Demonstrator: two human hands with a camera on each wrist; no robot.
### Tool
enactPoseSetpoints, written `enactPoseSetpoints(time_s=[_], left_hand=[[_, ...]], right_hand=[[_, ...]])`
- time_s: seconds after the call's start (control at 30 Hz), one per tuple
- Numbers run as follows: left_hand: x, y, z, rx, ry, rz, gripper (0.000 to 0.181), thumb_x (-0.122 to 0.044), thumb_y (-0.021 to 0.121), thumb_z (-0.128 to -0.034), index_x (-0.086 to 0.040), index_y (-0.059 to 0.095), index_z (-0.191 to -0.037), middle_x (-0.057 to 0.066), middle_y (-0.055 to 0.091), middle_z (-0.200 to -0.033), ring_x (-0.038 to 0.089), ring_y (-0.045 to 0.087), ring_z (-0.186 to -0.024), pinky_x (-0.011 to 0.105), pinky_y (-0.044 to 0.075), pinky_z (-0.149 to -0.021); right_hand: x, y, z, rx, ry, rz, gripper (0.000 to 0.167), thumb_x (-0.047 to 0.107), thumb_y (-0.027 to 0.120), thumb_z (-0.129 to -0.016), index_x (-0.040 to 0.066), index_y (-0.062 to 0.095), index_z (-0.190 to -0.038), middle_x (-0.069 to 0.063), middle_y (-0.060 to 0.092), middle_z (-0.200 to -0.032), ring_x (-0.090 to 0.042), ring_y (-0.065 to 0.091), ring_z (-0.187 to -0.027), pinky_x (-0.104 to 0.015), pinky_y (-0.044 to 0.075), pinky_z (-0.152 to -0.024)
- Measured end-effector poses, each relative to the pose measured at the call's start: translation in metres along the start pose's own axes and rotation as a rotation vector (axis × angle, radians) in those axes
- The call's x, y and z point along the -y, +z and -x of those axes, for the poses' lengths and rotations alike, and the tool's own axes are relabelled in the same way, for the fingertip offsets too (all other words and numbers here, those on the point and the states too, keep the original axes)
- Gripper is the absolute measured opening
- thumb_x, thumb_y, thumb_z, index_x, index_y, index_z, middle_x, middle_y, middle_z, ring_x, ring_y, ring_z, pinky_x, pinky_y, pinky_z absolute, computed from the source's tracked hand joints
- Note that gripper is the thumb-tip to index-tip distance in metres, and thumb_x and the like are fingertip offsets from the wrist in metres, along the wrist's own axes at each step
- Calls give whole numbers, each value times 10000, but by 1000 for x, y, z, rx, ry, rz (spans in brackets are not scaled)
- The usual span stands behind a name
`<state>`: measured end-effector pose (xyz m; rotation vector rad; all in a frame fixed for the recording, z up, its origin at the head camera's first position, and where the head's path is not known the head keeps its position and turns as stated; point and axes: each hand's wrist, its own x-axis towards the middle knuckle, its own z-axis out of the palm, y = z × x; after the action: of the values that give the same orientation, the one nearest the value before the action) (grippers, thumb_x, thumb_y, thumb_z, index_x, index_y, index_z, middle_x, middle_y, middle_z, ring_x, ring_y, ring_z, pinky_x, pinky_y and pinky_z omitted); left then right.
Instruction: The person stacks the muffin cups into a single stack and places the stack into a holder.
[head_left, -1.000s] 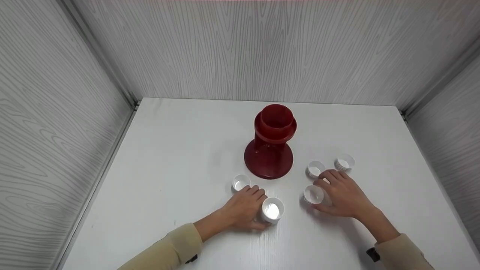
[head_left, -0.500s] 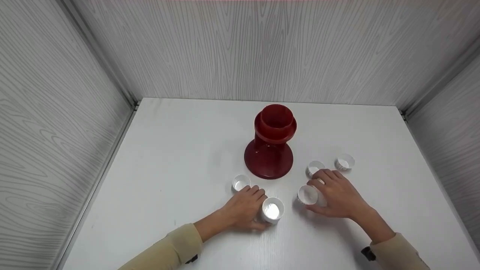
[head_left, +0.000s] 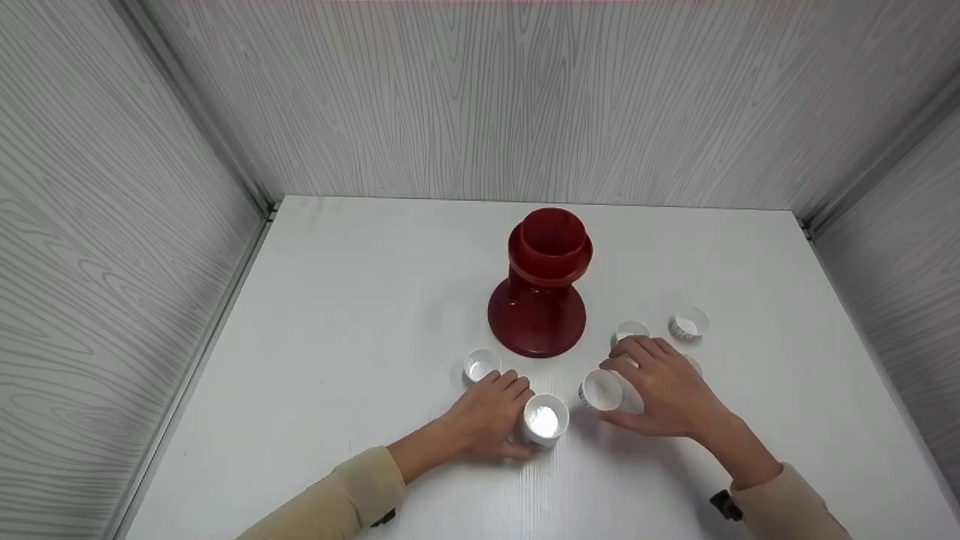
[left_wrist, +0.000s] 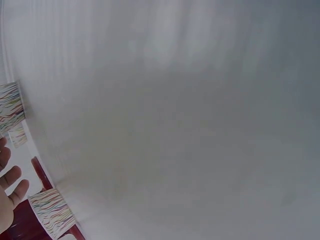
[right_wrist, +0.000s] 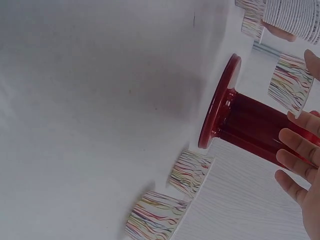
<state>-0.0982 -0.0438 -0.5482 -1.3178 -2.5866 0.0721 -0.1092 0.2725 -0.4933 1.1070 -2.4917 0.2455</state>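
My left hand (head_left: pixel 487 416) rests on the table with its fingers and thumb around a stack of white paper baking cups (head_left: pixel 546 421); the right wrist view shows many nested rims in that stack (right_wrist: pixel 295 19). My right hand (head_left: pixel 664 390) pinches a single baking cup (head_left: pixel 600 391) between thumb and fingers, just right of the stack and apart from it. In the right wrist view this cup (right_wrist: pixel 291 84) shows coloured wavy stripes. Another cup (head_left: pixel 481 364) stands beyond my left fingers. In the left wrist view, only some fingers (left_wrist: pixel 11 177) appear at the edge.
A red stand (head_left: pixel 537 319) with a round base and an open cup-shaped top stands behind both hands. To the right are a baking cup (head_left: pixel 689 323), another cup (head_left: pixel 631 331) behind my right fingers, and a third cup (head_left: pixel 696 365) mostly hidden. Grained panels enclose the white table (head_left: pixel 360 300).
My right hand has moved left with the baking cup, bringing it closer to the stack. A cup behind that hand has come partly into sight. My left hand and the stack have stayed still.
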Motion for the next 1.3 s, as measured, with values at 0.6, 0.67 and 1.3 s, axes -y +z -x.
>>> enactPoseSetpoints(time_s=[0.6,0.67,1.3], left_hand=[[0,0,0,11,-9,31,744,-839,592,-836,-175,637,-1170,-24,642,-1104,158,584,-1041,306,503,-880],[0,0,0,14,-10,38,740,-832,598,-837,-175,638,-1174,-24,642,-1105,157,584,-1041,307,505,-881],[1,-1,-1,16,-2,37,727,-809,597,-851,-179,635,-1212,-29,649,-1122,153,573,-1039,305,502,-889]], right_hand=[[17,-13,-19,-85,-71,-50,648,575,913,-669,163,706,-1125,-25,686,-1117,-237,643,-1103,-440,561,-921],[18,-15,-21,-97,-76,-51,647,579,910,-672,164,707,-1125,-23,686,-1118,-235,642,-1106,-440,561,-916],[31,-25,-32,-153,-101,-83,664,555,936,-637,162,725,-1130,-33,688,-1130,-240,644,-1123,-434,560,-922]])
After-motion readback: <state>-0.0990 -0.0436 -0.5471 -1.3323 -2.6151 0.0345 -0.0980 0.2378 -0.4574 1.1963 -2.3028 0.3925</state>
